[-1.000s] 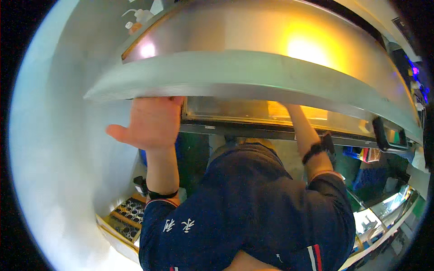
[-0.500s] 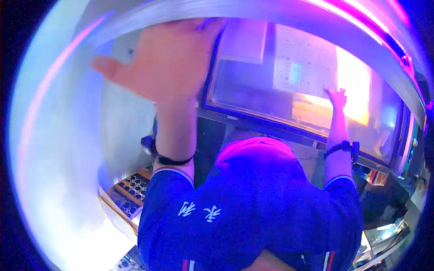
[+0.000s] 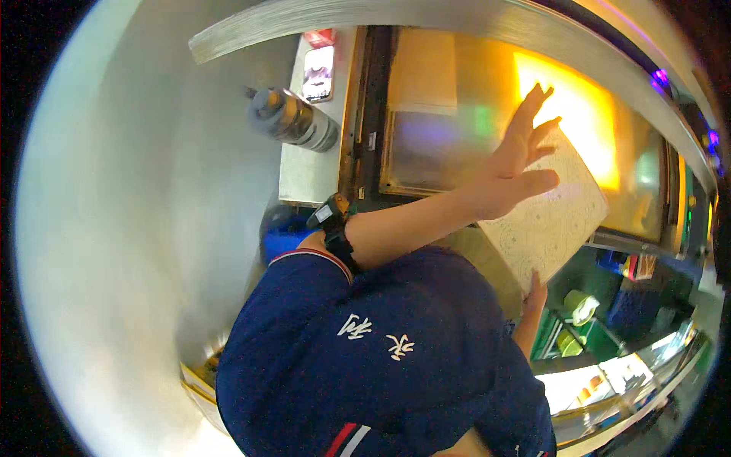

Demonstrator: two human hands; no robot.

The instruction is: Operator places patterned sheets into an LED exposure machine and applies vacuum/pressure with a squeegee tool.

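Note:
A pale rectangular panel (image 3: 560, 209) with fine dark markings lies tilted at an angle, partly over the near edge of a brightly lit glass worktop (image 3: 426, 156). My right hand (image 3: 535, 293) grips its near corner, with the fingers partly hidden. Stretched across from the left, my left hand (image 3: 518, 167) has its fingers spread above the panel's far left side. Nothing shows in that hand, and whether it touches the panel I cannot tell. A dark watch (image 3: 333, 228) sits on my left wrist.
Left of the worktop, a ledge (image 3: 304, 179) holds a dark bottle (image 3: 297, 120) and a phone (image 3: 318, 74). A metal bar (image 3: 343, 17) arches across the far side. At the lower right are green cylindrical things (image 3: 580, 306) and a bright surface (image 3: 571, 388).
The light has turned from purple to yellow. My left hand has swung right, over the panel. My right hand has drawn nearer me with the panel, which has turned and left its flat place.

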